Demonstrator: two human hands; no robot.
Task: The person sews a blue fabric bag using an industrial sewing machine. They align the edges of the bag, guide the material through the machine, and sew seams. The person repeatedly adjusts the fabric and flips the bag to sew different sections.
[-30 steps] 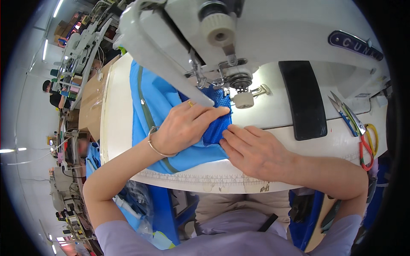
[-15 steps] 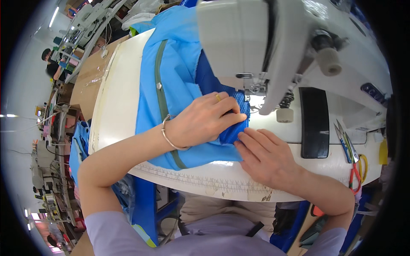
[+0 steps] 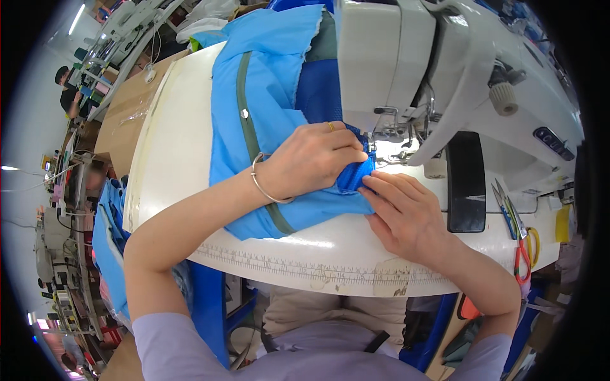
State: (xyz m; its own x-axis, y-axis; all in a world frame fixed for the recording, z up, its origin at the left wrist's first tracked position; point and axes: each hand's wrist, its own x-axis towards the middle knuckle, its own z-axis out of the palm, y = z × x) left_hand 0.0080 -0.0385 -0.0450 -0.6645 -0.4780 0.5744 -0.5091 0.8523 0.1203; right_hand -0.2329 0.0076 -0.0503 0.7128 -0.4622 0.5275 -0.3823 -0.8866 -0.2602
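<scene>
Seen from above, at a white industrial sewing machine [image 3: 381, 63]. Pinching blue mesh [image 3: 356, 178] in the left hand [image 3: 314, 159], fingers bent and drawn close together, just beside the presser foot [image 3: 372, 146]. Touching the near corner of the same mesh with the right hand [image 3: 406, 213], fingers together and nearly straight; impossible to tell whether gripping or only pressing flat. Bunched together with light blue fabric [image 3: 273, 82], spread to the left and toward the worker's body.

Apparently partway along, with the mesh edge brought up to the foot and a green strip [image 3: 242, 82], bearing a round snap [image 3: 244, 113], seemingly attached to the light blue fabric already. Seemingly left over, a short stretch of mesh between foot and right hand. Too small to make out any stitches there, so hard to judge the finished length.

Working on a pale, curved-edged surface [image 3: 171, 159], marked along the near side with a ruler scale [image 3: 305, 267], worn in places. To the right, a black panel [image 3: 466, 184] and scissors [image 3: 521, 231] with red and yellow handles. To the left, brown cardboard [image 3: 127, 120]. Farther off, crowded workshop benches and a co-worker [image 3: 68, 98] in black.
</scene>
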